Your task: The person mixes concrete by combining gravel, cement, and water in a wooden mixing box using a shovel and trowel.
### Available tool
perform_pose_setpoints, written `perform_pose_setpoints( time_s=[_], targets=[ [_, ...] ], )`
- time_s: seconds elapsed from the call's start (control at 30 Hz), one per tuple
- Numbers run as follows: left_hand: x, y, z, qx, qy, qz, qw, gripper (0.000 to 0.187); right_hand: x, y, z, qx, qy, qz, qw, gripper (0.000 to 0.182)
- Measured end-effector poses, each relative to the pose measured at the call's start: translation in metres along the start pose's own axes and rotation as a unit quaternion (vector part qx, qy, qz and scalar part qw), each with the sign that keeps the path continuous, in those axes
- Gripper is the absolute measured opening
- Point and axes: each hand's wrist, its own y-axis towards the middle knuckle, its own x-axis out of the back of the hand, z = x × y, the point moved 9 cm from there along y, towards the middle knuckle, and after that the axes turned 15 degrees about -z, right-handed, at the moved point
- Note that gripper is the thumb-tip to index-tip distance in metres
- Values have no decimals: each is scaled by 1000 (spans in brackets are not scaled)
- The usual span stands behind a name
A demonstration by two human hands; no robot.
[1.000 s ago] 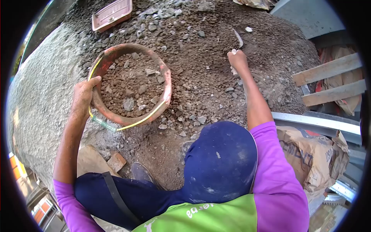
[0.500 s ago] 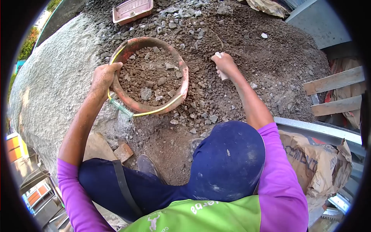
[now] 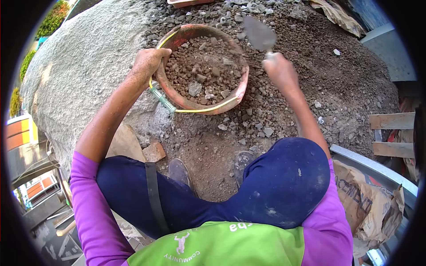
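My left hand (image 3: 150, 64) is closed on the left rim of a worn reddish bucket (image 3: 243, 84), its thumb over the edge. Brown gravel (image 3: 202, 66) with some larger grey stones fills much of it. Along the bucket's near side runs a yellow wire handle with a clear green grip (image 3: 162, 100). To the right, my right hand (image 3: 281, 73) is wrapped round the pale handle of a trowel (image 3: 260, 34). The trowel's grey blade points away from me above the gravel, slightly blurred, and seems to carry nothing.
A gravel heap (image 3: 319, 62) spreads beyond and right of the bucket; pale sand (image 3: 88, 57) rises at left. A brick piece (image 3: 154, 152) lies by my left foot. Wooden slats (image 3: 392, 120) and a torn cement bag (image 3: 364, 195) are at right. A pink tray (image 3: 191, 2) shows at the top edge.
The trowel blade, down in the gravel and hidden before, is now raised and visible beyond my right hand. My view has shifted, so the bucket appears higher and further right. My left hand keeps its hold.
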Motion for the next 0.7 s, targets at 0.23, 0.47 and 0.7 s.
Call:
perform_pose_setpoints(
  time_s=[0.23,0.47,0.7],
  targets=[
    [0,4,6,3,-11,-21,1000,27,-43,1,-103,-80,-39,-30,996,42],
    [7,10,15,8,-21,-28,999,29,-104,-76,-58,-96,78,107,987,41],
    [19,26,41,24,-40,-32,998,39,-95,-71,-29,-264,255,240,899,34]
  ],
)
